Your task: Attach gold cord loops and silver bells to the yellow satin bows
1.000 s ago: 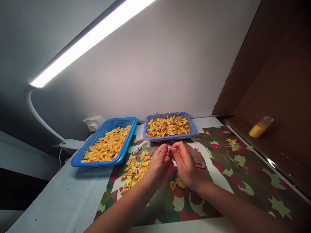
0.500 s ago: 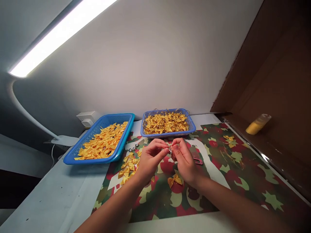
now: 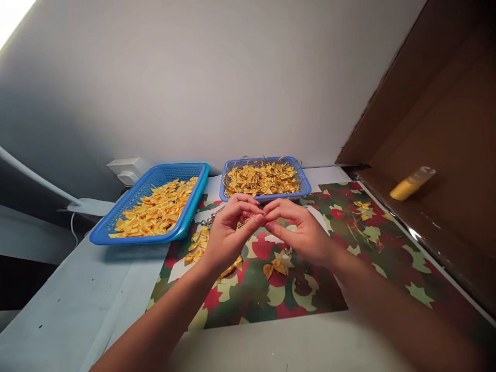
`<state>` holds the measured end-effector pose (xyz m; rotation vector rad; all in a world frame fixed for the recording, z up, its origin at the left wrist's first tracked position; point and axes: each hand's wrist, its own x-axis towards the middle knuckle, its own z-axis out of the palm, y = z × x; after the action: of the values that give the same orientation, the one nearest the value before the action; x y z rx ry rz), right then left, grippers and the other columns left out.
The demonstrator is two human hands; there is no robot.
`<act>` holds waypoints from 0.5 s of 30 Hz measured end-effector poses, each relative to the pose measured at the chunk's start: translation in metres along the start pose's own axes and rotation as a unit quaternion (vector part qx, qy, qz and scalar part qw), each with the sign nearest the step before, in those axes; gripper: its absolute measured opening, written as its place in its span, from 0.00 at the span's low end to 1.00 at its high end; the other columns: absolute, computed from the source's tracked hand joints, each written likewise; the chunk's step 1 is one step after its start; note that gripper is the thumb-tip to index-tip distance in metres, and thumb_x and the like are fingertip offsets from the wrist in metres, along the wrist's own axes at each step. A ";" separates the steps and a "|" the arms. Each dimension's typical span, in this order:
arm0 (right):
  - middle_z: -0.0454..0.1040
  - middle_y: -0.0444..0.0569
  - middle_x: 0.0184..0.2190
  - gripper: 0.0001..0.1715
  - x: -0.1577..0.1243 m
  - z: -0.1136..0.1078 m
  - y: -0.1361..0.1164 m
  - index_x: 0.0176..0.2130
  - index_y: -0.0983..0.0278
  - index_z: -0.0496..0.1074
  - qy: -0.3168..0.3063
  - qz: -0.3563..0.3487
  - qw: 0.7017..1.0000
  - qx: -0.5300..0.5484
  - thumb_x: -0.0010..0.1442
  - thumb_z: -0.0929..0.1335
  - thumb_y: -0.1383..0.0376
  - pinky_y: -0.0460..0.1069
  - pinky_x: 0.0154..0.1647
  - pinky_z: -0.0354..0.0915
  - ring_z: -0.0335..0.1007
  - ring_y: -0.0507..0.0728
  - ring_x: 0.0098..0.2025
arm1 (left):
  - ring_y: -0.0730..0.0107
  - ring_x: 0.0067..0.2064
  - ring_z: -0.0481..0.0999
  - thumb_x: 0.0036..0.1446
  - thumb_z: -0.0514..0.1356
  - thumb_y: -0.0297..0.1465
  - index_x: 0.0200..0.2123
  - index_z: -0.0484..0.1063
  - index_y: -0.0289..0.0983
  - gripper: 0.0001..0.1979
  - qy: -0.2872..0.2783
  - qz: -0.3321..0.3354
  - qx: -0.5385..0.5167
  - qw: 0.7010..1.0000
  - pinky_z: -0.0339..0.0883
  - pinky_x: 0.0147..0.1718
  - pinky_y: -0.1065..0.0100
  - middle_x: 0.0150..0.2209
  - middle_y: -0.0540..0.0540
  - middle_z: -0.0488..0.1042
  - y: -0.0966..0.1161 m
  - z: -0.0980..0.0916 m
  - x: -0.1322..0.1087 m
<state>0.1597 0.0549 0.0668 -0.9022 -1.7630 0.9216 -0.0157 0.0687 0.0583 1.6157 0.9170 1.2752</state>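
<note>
My left hand (image 3: 232,230) is closed in a pinch, and its fingertips meet those of my right hand (image 3: 300,227) above the patterned mat. The right fingers are pinched together too. Whatever lies between the fingertips is too small and hidden to make out. Below the right hand lies a yellow ribbon bow (image 3: 274,267), with a small blurred silvery thing (image 3: 287,254) beside it. More yellow bows (image 3: 198,245) lie left of my left hand and partly under it. Several small silver bells (image 3: 207,220) sit just behind them, partly covered by that hand.
A blue basket (image 3: 188,219) of yellow bows stands at left, and a smaller basket (image 3: 267,197) of bows with gold cords at the back. On the mat's right lie a bow (image 3: 363,205) and loose gold threads (image 3: 362,232). A yellow thread spool (image 3: 411,184) rests by the cardboard wall.
A silver bell showed between my fingertips before and no longer does. A small silvery thing now lies beside the bow. My right hand has turned flatter, and the view has tilted down.
</note>
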 end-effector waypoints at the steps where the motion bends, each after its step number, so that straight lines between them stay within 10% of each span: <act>1: 0.77 0.47 0.39 0.06 0.000 -0.002 -0.002 0.34 0.59 0.77 0.000 0.008 1.000 0.010 0.61 0.69 0.65 0.55 0.48 0.67 0.73 0.57 0.44 | 0.64 0.41 0.70 0.57 0.59 0.34 0.33 0.73 0.39 0.06 0.003 0.003 0.007 1.000 0.66 0.38 0.67 0.41 0.45 0.69 -0.001 -0.001 -0.001; 8: 0.76 0.41 0.27 0.05 -0.003 -0.019 -0.017 0.37 0.57 0.77 0.066 0.019 0.986 0.151 0.63 0.69 0.63 0.48 0.35 0.71 0.74 0.51 0.31 | 0.65 0.32 0.69 0.46 0.63 0.32 0.30 0.71 0.39 0.06 -0.273 -0.108 0.277 0.915 0.60 0.29 0.67 0.32 0.48 0.72 -0.019 0.007 -0.019; 15: 0.75 0.41 0.24 0.06 -0.006 -0.028 -0.029 0.38 0.55 0.79 0.089 -0.009 0.983 0.160 0.62 0.70 0.59 0.50 0.34 0.72 0.73 0.52 0.29 | 0.62 0.34 0.70 0.51 0.63 0.36 0.33 0.72 0.39 0.08 -0.229 -0.081 0.342 0.908 0.58 0.30 0.65 0.34 0.45 0.71 -0.038 0.035 -0.035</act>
<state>0.1824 0.0422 0.0982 -0.7334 -1.4184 1.0429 0.0102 0.0445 0.0069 2.1894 1.2312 0.4126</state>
